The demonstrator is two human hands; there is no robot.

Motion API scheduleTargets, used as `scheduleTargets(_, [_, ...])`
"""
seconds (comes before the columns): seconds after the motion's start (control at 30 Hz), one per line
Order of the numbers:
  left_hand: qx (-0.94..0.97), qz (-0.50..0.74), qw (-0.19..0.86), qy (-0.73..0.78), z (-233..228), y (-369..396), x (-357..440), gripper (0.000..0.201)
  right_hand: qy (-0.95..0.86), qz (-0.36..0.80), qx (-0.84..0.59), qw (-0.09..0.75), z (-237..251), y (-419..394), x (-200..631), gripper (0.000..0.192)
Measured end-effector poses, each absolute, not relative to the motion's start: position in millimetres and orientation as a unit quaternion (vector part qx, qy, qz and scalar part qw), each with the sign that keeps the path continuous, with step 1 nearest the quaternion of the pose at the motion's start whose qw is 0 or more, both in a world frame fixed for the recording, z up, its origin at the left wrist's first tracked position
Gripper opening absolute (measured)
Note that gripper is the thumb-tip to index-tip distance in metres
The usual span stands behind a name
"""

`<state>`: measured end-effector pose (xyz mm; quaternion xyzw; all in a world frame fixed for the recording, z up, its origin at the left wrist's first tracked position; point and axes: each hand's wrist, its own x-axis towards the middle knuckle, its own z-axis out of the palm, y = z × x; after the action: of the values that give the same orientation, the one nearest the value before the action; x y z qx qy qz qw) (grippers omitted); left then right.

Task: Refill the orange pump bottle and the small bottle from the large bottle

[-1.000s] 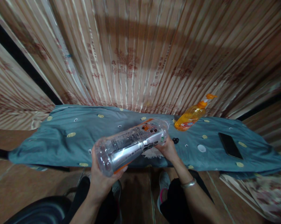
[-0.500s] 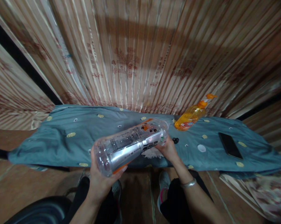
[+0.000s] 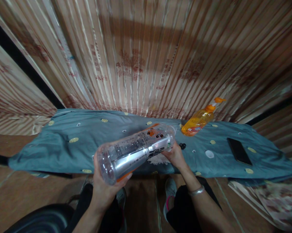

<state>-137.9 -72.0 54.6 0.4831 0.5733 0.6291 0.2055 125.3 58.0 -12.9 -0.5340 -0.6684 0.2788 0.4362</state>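
A large clear plastic bottle (image 3: 133, 150) with an orange and silver label lies tilted in the air over the near edge of a blue-grey cloth (image 3: 63, 145). My left hand (image 3: 104, 186) grips its base end, nearest to me. My right hand (image 3: 175, 155) holds its neck end, lower over the cloth. The bottle's mouth is hidden by my right hand.
On the cloth stand an orange pump bottle (image 3: 199, 119) at the back right, a black phone (image 3: 238, 150) at the right, a white cap (image 3: 209, 154) and a small black thing (image 3: 182, 146). A striped curtain (image 3: 146, 55) hangs behind. My shoes and legs are below.
The bottle's base end and my left hand have shifted very slightly left; otherwise nothing has visibly moved.
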Motion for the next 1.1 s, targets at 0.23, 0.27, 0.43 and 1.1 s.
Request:
scheduleTargets(0.23, [0.469,0.636,0.202,0.579,59.3,-69.3,-134.6,0.092,-0.66,0.281,-0.546,0.433,-11.5,56.5,123.5,0.064])
scheduleTargets(0.27, [0.471,0.634,0.204,0.578,59.6,-69.5,-134.3,0.09,-0.659,0.282,-0.548,0.431,-11.1,56.4,123.2,0.063])
scheduleTargets(0.43, [0.473,0.637,0.2,0.575,57.0,-71.5,-136.2,0.089,-0.653,0.276,-0.559,0.43,-9.1,56.5,122.2,0.064])
scheduleTargets(1.1, [0.431,0.656,0.254,0.565,66.2,-74.8,-126.5,0.085,-0.654,0.283,-0.553,0.432,-4.1,54.5,120.5,0.06])
